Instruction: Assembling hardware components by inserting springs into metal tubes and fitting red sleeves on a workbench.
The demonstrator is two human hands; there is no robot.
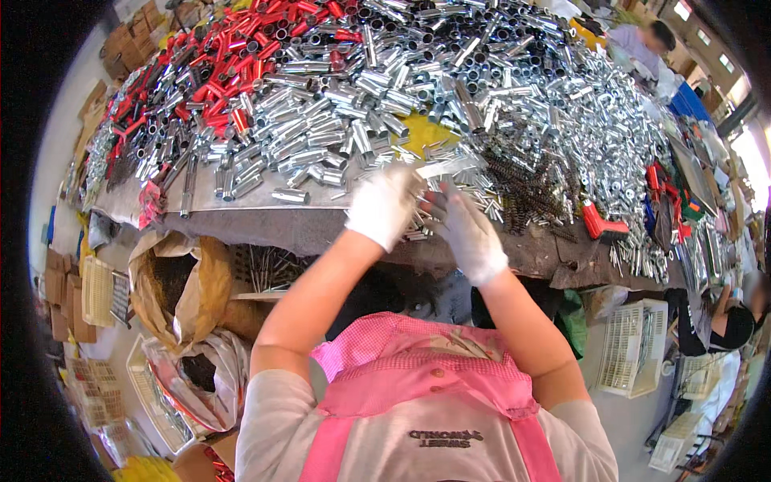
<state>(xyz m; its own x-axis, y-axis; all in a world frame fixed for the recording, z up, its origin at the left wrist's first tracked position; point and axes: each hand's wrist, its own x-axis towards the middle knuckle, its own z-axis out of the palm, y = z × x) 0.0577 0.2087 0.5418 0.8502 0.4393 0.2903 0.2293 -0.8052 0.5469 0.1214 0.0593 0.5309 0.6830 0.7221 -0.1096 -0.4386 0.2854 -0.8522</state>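
Note:
Both of my hands wear white gloves and meet over the near edge of a worktable. My left hand [384,207] is curled and blurred, with its fingers turned toward the other hand. My right hand [470,234] has dark-stained fingertips, bent in toward the left one. Whatever is between the fingers is too small and smeared to name. Just beyond them is a pale flat strip [446,167]. Small metal pins [487,202] lie beside the right hand, near a heap of dark coil springs [526,186]. Silver metal tubes [301,136] are piled beyond the left hand.
Red tubular parts [229,84] heap at the far left, and small metal fittings [618,120] at the right. A red handle-shaped part [601,225] lies near the right front edge. Sacks [178,289] and a white crate [633,349] stand below. Another person [638,44] is at the far right.

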